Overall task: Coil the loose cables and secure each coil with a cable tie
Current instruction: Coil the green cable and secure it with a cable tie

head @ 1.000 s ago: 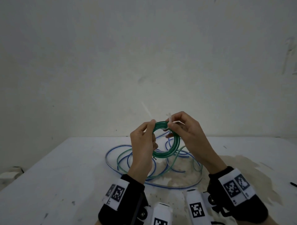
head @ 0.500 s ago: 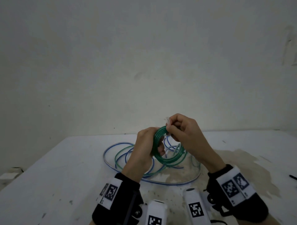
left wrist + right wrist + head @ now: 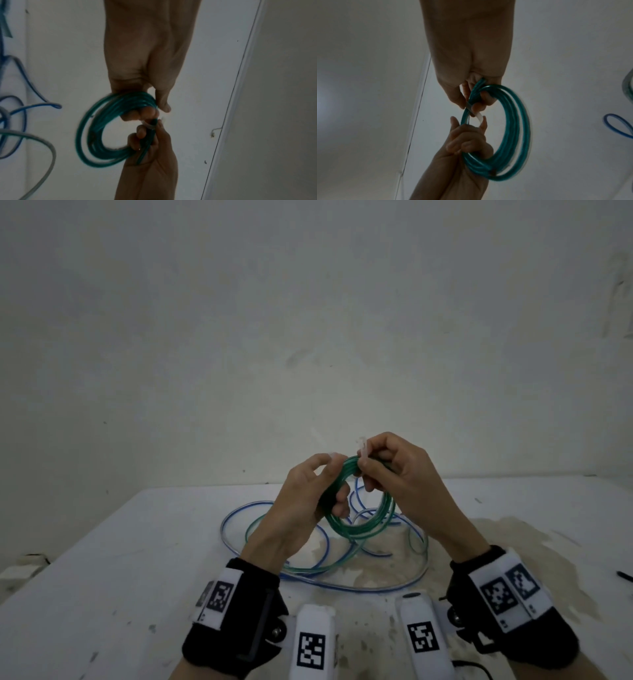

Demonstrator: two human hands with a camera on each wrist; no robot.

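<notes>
A coil of green cable (image 3: 359,530) is held up above the table between both hands. My left hand (image 3: 327,470) curls its lower fingers round the coil's left side (image 3: 120,102), with thumb and forefinger up by the tie's end. My right hand (image 3: 368,470) pinches the top of the coil (image 3: 510,121) together with a white cable tie (image 3: 362,448). The tie's strap (image 3: 476,116) crosses the strands between the two hands. In the left wrist view the cable tie (image 3: 151,125) shows wrapped on the strands.
Loose blue cable (image 3: 236,513) and loose green cable (image 3: 255,529) lie in loops on the white table (image 3: 137,559) under the hands. A stained patch (image 3: 513,542) spreads on the right. A small black object (image 3: 625,575) lies at the right edge. The wall stands close behind.
The coil has turned from facing me to more edge-on. My left thumb and forefinger have moved up to the tie, whose long tail no longer sticks out.
</notes>
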